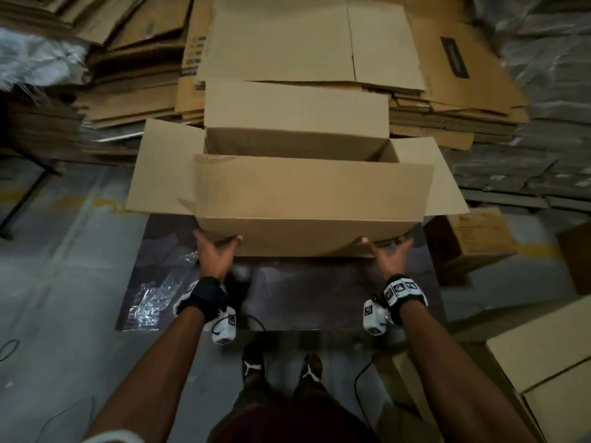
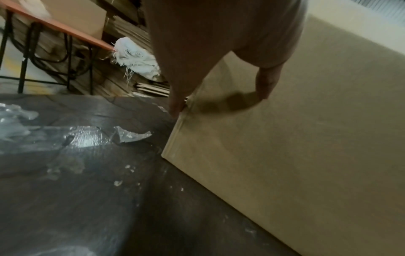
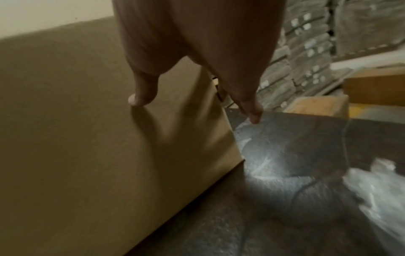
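A large brown cardboard box point(image 1: 307, 199) point(image 2: 295, 155) point(image 3: 87, 138) with its top flaps open stands on a dark table point(image 1: 303, 292). My left hand point(image 1: 216, 247) point(image 2: 221, 102) is at the box's near bottom left corner, thumb on the front face and straight fingers along the corner edge. My right hand point(image 1: 387, 247) point(image 3: 195, 110) is at the near bottom right corner. Its thumb is close over the front face and its straight fingers reach past the corner. The box's inside looks empty where it shows.
Stacks of flattened cardboard point(image 1: 287, 43) lie behind the box. Crumpled clear plastic point(image 1: 153, 298) sits on the table's left part. Closed cartons point(image 1: 473, 241) point(image 1: 543, 356) stand on the floor at right, before wrapped grey bundles point(image 1: 543, 107). A metal-legged bench point(image 2: 54, 26) is at left.
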The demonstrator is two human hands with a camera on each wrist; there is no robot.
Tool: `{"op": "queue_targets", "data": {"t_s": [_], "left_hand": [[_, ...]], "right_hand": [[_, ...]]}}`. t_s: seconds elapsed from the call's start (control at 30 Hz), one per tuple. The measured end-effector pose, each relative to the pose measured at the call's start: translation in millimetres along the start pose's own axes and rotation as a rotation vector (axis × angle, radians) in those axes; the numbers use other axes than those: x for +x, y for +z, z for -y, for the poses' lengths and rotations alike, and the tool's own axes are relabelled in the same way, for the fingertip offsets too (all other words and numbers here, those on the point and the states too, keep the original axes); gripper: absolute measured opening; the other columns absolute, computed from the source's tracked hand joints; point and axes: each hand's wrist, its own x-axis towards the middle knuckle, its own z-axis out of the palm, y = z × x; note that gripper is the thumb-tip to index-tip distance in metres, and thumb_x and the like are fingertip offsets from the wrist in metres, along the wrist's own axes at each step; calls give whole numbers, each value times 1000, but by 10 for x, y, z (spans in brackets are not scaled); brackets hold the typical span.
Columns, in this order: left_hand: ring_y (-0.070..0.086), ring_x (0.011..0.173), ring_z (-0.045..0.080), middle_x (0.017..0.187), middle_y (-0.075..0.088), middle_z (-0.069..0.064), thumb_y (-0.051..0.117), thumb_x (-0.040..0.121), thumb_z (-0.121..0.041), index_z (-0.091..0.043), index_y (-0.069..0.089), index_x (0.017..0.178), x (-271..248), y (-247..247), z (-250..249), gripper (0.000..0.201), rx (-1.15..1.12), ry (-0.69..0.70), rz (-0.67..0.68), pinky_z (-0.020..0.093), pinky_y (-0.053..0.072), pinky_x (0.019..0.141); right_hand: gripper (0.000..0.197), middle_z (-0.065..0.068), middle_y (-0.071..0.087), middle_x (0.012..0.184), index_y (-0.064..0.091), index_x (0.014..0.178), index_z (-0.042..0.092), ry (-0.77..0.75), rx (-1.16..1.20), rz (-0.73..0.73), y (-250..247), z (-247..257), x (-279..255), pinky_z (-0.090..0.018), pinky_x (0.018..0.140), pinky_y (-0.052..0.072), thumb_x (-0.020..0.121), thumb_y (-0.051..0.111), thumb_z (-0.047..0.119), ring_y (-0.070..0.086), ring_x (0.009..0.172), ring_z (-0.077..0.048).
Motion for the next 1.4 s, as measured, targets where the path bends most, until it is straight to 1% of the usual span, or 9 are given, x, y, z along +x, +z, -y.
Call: {"op": "queue_targets", "data": {"t_s": [0.27,0.37,0.47,0.57,0.67,0.8,0.97,1.27,1.4], "left_hand": [[48,137,23,147,43,-10,86,74,-35,-33,21,153,57,-317,-1024,103,-76,408,-192,40,39,115],[58,123,27,135,55,-2,82,69,-35,-42,29,144,171,-408,-1437,92,7,391,-148,42,48,106],[62,116,31,132,61,5,75,55,-40,-48,35,132,306,-404,-1631,87,123,336,-44,51,54,99],[66,104,33,132,61,8,80,59,-29,-43,41,134,349,-353,-1680,85,271,286,46,52,62,83],[59,117,32,140,54,9,85,71,-12,-24,50,139,329,-354,-1634,77,371,305,62,45,55,96],[60,111,26,126,62,4,86,75,-28,-21,50,135,243,-362,-1409,71,285,339,-78,41,51,94],[60,120,31,132,63,15,82,85,-34,-9,51,135,-81,-157,-979,63,-138,115,-220,37,46,99],[43,139,30,154,39,13,86,40,-79,-15,20,156,-35,-135,-771,148,-170,60,-5,48,34,119],[48,132,30,148,45,9,87,51,-61,-26,22,153,-131,-213,-1249,127,-167,255,-51,44,40,112]], "right_hand": [[123,-9,20,162,16,159,38,-395,-18,-94,-222,709,-139,-43,114,29,65,96,34,31,145,-29],[121,-12,24,159,15,155,49,-432,-135,-134,-221,1112,-82,-59,113,36,62,92,50,38,141,-41],[95,-14,33,152,39,143,46,-393,-263,-90,-217,1321,85,-64,112,36,62,89,54,42,136,-46],[84,-17,28,153,49,140,42,-340,-385,3,-203,1429,251,-63,115,31,66,89,41,36,137,-49],[94,-16,23,159,42,150,40,-311,-434,143,-233,1367,407,-64,114,33,69,88,27,33,141,-50],[105,-15,38,153,33,155,29,-294,-474,43,-336,1116,373,-60,108,42,69,86,57,44,136,-42],[123,-21,46,146,40,145,11,-130,-220,-288,-221,752,32,-55,103,46,55,74,88,51,129,-43],[133,-20,41,149,26,153,15,-81,84,-129,-25,522,-173,-58,110,40,53,72,90,47,133,-44],[136,-15,29,159,15,160,20,-244,58,-76,-194,1112,60,-60,118,31,55,95,56,37,143,-40]]}}
